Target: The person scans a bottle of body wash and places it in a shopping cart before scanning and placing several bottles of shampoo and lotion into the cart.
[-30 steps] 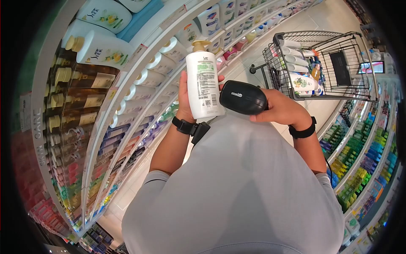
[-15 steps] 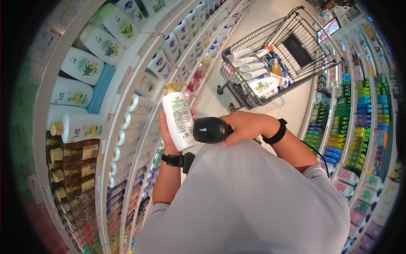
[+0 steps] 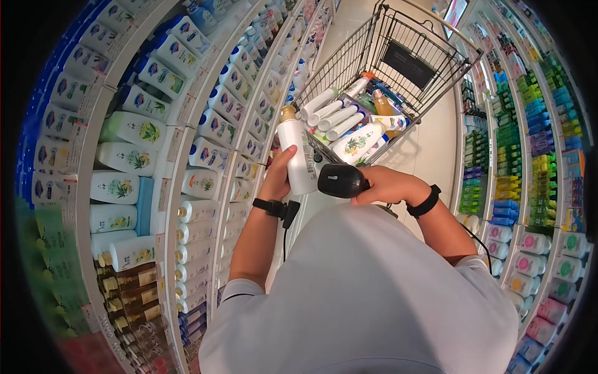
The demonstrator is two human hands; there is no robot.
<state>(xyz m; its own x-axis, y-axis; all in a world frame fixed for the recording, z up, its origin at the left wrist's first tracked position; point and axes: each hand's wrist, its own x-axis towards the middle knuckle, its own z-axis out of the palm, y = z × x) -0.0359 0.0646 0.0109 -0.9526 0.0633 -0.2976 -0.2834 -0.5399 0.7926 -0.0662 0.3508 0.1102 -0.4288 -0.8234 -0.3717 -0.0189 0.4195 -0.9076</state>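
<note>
My left hand (image 3: 278,176) is wrapped round a white pump bottle (image 3: 296,149) with a gold-coloured pump top. The bottle stands nearly upright in my view, its printed label turned partly to the right. My right hand (image 3: 398,187) grips a black handheld scanner (image 3: 341,181), whose rounded head lies just right of the bottle's lower part. Most of the scanner's handle is hidden by my fingers. Beyond both hands, the wire shopping cart (image 3: 408,63) holds several white tubes (image 3: 344,126), a white bottle with a plant print (image 3: 359,144) and an amber bottle (image 3: 381,101).
Shelves of white bottles (image 3: 115,188) line my left, with brown pump bottles (image 3: 138,296) lower down. Along the right, another shelf holds green packs (image 3: 501,149) and white bottles with coloured labels (image 3: 529,262). Pale floor (image 3: 423,159) runs beside the cart.
The bottle has moved forward and right, and its label has turned away to the right. The scanner has shifted slightly right with my right hand. The cart appears nearer and my view has turned.
</note>
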